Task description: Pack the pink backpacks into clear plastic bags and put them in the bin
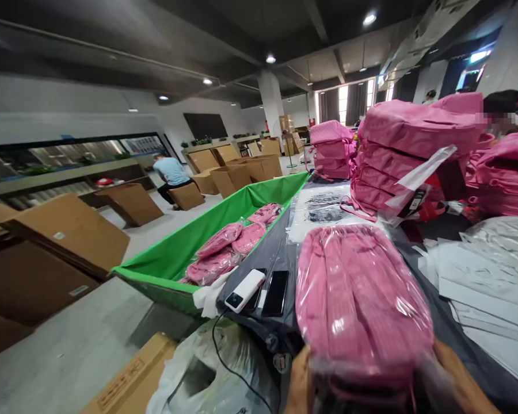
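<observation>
A pink backpack (362,293) in a clear plastic bag lies in front of me on the dark table cover, its shoulder straps facing up. My left hand (301,379) is closed on the near left edge of the bag. On the near right side, my right hand (460,374) holds the plastic, with its fingers partly hidden and blurred. The near end of the bag is smeared by motion. Beyond the backpack lie flat clear printed bags (322,210).
Stacked pink backpacks (414,144) stand at the back right. White sheets (492,293) lie at right. On the left are a white power bank (245,290), a black phone (275,293) and a green bin (164,264) with bagged backpacks. Cartons (64,230) and a person (171,172) are farther left.
</observation>
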Demonstrator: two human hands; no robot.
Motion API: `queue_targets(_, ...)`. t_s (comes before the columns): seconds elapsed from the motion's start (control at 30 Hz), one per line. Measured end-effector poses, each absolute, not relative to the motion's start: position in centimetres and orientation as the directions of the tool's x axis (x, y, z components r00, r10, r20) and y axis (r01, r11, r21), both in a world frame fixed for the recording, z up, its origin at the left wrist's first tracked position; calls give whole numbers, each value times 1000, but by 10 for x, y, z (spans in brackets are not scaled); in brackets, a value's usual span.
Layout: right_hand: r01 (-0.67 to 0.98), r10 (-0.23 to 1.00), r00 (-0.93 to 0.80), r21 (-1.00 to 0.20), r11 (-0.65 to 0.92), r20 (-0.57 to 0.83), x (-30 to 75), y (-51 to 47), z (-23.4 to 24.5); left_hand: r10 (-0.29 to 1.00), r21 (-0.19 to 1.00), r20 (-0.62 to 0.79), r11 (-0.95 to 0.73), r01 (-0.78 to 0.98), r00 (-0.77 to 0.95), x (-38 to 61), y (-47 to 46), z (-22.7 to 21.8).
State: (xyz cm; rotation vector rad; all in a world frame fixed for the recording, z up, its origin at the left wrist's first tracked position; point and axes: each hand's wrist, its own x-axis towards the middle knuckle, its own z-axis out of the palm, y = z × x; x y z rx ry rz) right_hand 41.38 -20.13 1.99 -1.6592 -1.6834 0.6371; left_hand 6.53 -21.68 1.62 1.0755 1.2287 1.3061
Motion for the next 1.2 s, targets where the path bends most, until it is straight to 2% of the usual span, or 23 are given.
queue_targets(0.07, 686, 981, 12, -716, 133, 194, 428, -169, 38, 991, 998, 58, -59, 0, -116, 51, -182, 31)
queue_targets(0.17, 767, 928, 159, -634, 99, 337, 459, -152, 61, 875, 983, 155, -90, 161, -458, 21, -159, 35)
queue_targets(0.2, 776, 917, 211, -628, 54, 339, 469, -158, 64, 816, 986, 142, -70, 148, -561, 13, -163, 29)
queue_targets(0.27, 753, 928, 290, -654, -73, 232, 480, -183, 60, 762, 999, -42, 25, -36, -646, 10, -187, 8)
queue_targets(0.3, 727, 938, 311, -673, -134, 150, 482, -200, 55, 787, 979, -186, 101, -174, -589, 15, -204, -3)
queue_targets(0.37, 693, 959, 281, -698, -180, 32, 476, -232, 42, 871, 888, -402, 296, -353, -282, 37, -236, -19)
queue_targets(0.43, 734, 982, 177, -674, -83, 71, 462, -256, 30, 917, 878, -384, 399, -264, 108, 73, -255, -23)
queue_targets(0.5, 817, 977, 59, -572, 71, 207, 445, -268, 22, 882, 953, -253, 298, -53, 397, 114, -255, -19)
queue_targets(0.53, 861, 960, 32, -496, 115, 277, 437, -271, 18, 854, 975, -210, 220, 35, 477, 135, -251, -17)
queue_targets(0.6, 931, 918, 29, -345, 119, 396, 427, -272, 13, 853, 978, -203, 151, 144, 481, 176, -239, -16)
queue_targets(0.7, 981, 870, 7, -171, 89, 492, 420, -273, 5, 925, 961, -264, 228, 158, 272, 224, -231, -27)
queue_targets(0.77, 991, 862, -31, -99, 94, 506, 420, -273, 1, 949, 966, -250, 232, 110, 194, 240, -235, -34)
queue_targets(0.83, 994, 860, -21, -81, 72, 510, 421, -272, 0, 966, 978, -208, 199, 70, 155, 243, -241, -33)
queue_targets(0.9, 988, 858, 28, -143, 53, 513, 425, -272, 3, 971, 985, -175, 171, 37, 162, 235, -244, -23)
queue_targets(1.0, 925, 893, 80, -368, 100, 444, 432, -278, 16, 937, 976, -175, 204, -71, 301, 216, -245, 1)
queue_targets(1.1, 771, 978, 95, -636, 45, 185, 436, -288, 29, 873, 924, -260, 349, -157, 412, 204, -243, 19)
queue_targets(1.2, 582, 997, 16, -811, -67, -71, 435, -298, 38, 822, 872, -308, 445, -203, 479, 208, -244, 26)
